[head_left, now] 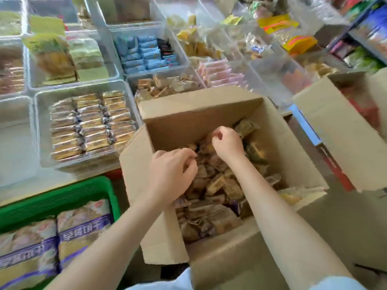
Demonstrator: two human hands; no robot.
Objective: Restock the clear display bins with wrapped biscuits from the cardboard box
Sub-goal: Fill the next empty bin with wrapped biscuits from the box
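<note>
Both hands are down in the box [209,114]. Left hand [170,172] has fingers curled into the biscuits [217,185], seemingly pinching a few; right hand [227,143] is loosely curled over the pile near the far wall — can't tell if it holds anything. Risks: loose, slippery wrappers slide out of a handful on the lift and drop between box and bin [88,126]; the near flap could snag a wrist; a hard squeeze cracks biscuits. The bin just left of the box looks nearly full in neat rows — overfilling would spill them. Biscuits are small brown-gold packs, jumbled, filling the box's lower part.
</note>
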